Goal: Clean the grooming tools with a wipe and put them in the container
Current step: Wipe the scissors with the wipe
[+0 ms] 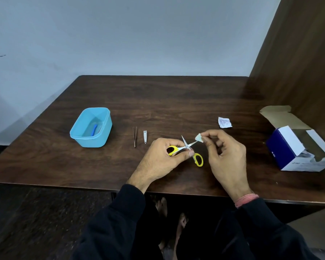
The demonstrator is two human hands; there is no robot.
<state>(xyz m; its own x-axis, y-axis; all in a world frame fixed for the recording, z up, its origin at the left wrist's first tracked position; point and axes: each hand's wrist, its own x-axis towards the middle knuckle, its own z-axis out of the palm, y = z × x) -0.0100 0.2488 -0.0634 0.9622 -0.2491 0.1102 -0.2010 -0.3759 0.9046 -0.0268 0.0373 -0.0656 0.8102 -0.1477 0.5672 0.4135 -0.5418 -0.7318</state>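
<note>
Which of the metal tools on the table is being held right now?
The scissors, yellow-handled and open; the tweezers and nail clipper lie untouched.

Person's arms: long black sleeves (120,218) reaching both wrists; pink thread band (246,200) on the right wrist; bare feet (162,206) below.

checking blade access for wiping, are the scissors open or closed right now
Open: the yellow-handled scissors have their two blades spread in a V, one tip touching the wipe, and the handle loops sit apart.

Dim, soft light; wide-angle warp at edges, sharp center.
</note>
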